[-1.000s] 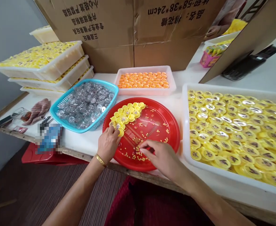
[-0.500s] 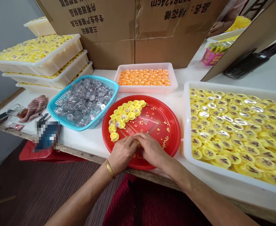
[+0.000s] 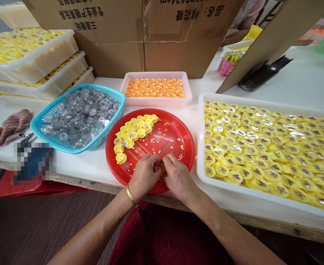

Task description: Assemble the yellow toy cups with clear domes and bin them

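Note:
Over the near part of a round red tray [image 3: 184,127], my left hand [image 3: 146,170] and my right hand [image 3: 177,176] meet with fingers curled and closed. A small yellow piece [image 3: 163,169] shows between them, at my right fingertips; most of it is hidden. What my left fingers pinch is hidden too. Small yellow cups [image 3: 135,127] stand in a curved band along the tray's left and far side. One clear round cap [image 3: 125,166] lies beside the nearest cup. Tiny pale yellow bits [image 3: 180,145] are scattered over the tray floor.
A blue basket [image 3: 76,149] of clear caps is left of the tray, a bin [image 3: 156,102] of orange pieces behind. A large white bin [image 3: 202,147] of yellow cups stands right. Stacked bins [image 3: 48,55], a cloth [image 3: 15,123] and cardboard [image 3: 175,55] surround them. Another person's arm [image 3: 235,33] shows beyond.
The view has turned right, so everything sits further left in it. My hands have drawn slightly apart at the fingertips. The clear cap on the tray now shows left of my left hand.

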`<state>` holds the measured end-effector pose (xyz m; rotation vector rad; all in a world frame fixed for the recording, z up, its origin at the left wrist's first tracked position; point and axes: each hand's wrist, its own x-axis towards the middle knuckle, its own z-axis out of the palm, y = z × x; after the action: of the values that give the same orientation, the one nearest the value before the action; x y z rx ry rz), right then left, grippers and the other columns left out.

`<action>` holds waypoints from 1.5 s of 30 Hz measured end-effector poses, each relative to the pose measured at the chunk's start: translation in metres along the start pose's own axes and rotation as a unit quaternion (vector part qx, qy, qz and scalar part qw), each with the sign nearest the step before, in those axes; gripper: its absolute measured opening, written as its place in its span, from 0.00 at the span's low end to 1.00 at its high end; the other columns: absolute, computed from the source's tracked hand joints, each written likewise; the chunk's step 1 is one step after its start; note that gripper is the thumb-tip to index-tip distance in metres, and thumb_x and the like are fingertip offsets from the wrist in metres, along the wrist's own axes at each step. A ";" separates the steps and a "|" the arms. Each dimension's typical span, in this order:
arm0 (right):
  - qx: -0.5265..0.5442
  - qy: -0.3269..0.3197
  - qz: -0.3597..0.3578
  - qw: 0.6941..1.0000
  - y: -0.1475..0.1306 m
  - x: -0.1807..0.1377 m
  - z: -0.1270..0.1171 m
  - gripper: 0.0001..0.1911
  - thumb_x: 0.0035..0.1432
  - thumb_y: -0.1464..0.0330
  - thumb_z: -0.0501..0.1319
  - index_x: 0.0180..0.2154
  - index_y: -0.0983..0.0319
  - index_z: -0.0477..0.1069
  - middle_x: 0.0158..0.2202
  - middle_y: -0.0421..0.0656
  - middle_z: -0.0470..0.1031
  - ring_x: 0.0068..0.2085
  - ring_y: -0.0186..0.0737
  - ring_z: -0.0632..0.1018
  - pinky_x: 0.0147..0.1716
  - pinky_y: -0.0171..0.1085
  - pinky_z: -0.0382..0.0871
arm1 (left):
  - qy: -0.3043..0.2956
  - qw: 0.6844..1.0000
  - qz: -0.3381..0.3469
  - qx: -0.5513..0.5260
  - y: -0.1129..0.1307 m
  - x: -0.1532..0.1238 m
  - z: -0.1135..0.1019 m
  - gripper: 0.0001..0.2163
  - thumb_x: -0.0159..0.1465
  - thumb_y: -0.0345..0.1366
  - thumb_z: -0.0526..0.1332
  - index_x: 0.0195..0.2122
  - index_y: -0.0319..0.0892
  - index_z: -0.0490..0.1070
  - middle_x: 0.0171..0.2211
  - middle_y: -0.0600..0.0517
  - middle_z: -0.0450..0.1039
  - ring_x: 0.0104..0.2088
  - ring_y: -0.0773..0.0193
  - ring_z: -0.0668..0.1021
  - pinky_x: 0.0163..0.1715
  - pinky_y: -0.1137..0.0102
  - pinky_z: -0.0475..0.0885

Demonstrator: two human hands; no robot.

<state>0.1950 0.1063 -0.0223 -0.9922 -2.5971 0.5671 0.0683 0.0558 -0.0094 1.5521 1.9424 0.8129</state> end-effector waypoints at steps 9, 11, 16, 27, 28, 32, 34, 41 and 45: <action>0.122 0.159 0.011 0.980 0.020 -0.004 -0.003 0.09 0.53 0.76 0.61 0.38 0.61 0.67 0.37 0.44 0.68 0.38 0.43 0.75 0.39 0.40 0.72 | -0.066 0.976 -0.019 0.205 -0.003 -0.023 -0.040 0.08 0.63 0.29 0.55 0.39 0.42 0.73 0.41 0.49 0.72 0.32 0.63 0.75 0.33 0.69 0.66; 0.174 0.168 0.032 0.970 0.019 -0.003 -0.006 0.08 0.53 0.74 0.62 0.37 0.61 0.68 0.39 0.45 0.70 0.39 0.43 0.75 0.40 0.40 0.72 | -0.063 0.946 -0.039 0.314 -0.008 -0.028 -0.052 0.08 0.64 0.29 0.53 0.37 0.40 0.72 0.41 0.45 0.72 0.37 0.58 0.76 0.34 0.67 0.67; 0.304 0.115 0.135 0.936 0.008 -0.005 -0.008 0.09 0.55 0.66 0.64 0.39 0.60 0.68 0.36 0.43 0.75 0.37 0.43 0.77 0.37 0.40 0.73 | -0.113 0.883 -0.073 0.450 -0.021 -0.032 -0.059 0.11 0.66 0.29 0.48 0.37 0.38 0.70 0.36 0.43 0.72 0.36 0.53 0.78 0.29 0.65 0.68; 0.601 0.038 0.201 0.773 -0.002 -0.008 -0.008 0.19 0.50 0.62 0.69 0.41 0.60 0.65 0.38 0.41 0.72 0.38 0.40 0.78 0.39 0.37 0.75 | -0.121 0.905 -0.046 0.405 -0.030 -0.031 -0.055 0.10 0.65 0.28 0.50 0.41 0.42 0.70 0.38 0.45 0.70 0.37 0.54 0.77 0.32 0.66 0.67; 0.621 0.035 0.208 0.755 -0.003 -0.008 -0.007 0.20 0.51 0.60 0.69 0.41 0.60 0.65 0.39 0.41 0.72 0.39 0.40 0.78 0.41 0.39 0.75 | -0.123 0.907 -0.047 0.399 -0.030 -0.031 -0.055 0.10 0.65 0.28 0.51 0.41 0.42 0.70 0.38 0.45 0.70 0.37 0.54 0.77 0.32 0.66 0.67; 0.650 0.039 0.231 0.723 -0.004 -0.008 -0.006 0.23 0.53 0.53 0.68 0.40 0.62 0.66 0.39 0.43 0.71 0.38 0.43 0.79 0.42 0.44 0.76 | -0.114 0.927 -0.055 0.354 -0.035 -0.027 -0.056 0.08 0.62 0.29 0.56 0.41 0.39 0.71 0.37 0.44 0.71 0.36 0.55 0.77 0.32 0.66 0.66; 0.648 0.040 0.239 0.722 -0.005 -0.007 -0.006 0.24 0.52 0.52 0.68 0.40 0.62 0.66 0.40 0.44 0.71 0.38 0.44 0.79 0.40 0.45 0.77 | -0.103 0.948 -0.054 0.297 -0.038 -0.024 -0.058 0.05 0.60 0.28 0.58 0.36 0.39 0.73 0.34 0.46 0.73 0.35 0.57 0.76 0.32 0.67 0.66; 0.651 0.063 0.233 0.719 -0.013 -0.002 -0.003 0.24 0.54 0.54 0.68 0.47 0.61 0.69 0.44 0.44 0.72 0.43 0.44 0.78 0.48 0.47 0.74 | -0.019 0.928 -0.165 -0.334 -0.026 -0.014 -0.057 0.06 0.55 0.36 0.67 0.29 0.38 0.73 0.23 0.54 0.71 0.23 0.70 0.71 0.24 0.75 0.65; 0.659 0.073 0.231 0.712 -0.016 -0.001 -0.003 0.22 0.55 0.55 0.66 0.46 0.60 0.69 0.45 0.44 0.73 0.44 0.45 0.77 0.48 0.46 0.74 | -0.042 0.784 -0.208 -0.584 -0.011 -0.012 -0.041 0.08 0.54 0.36 0.69 0.29 0.37 0.74 0.25 0.53 0.73 0.24 0.72 0.72 0.23 0.78 0.66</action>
<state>0.1879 0.0953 -0.0125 -0.9544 -1.0926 1.9285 0.0341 0.0371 0.0114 0.3678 1.1342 1.3176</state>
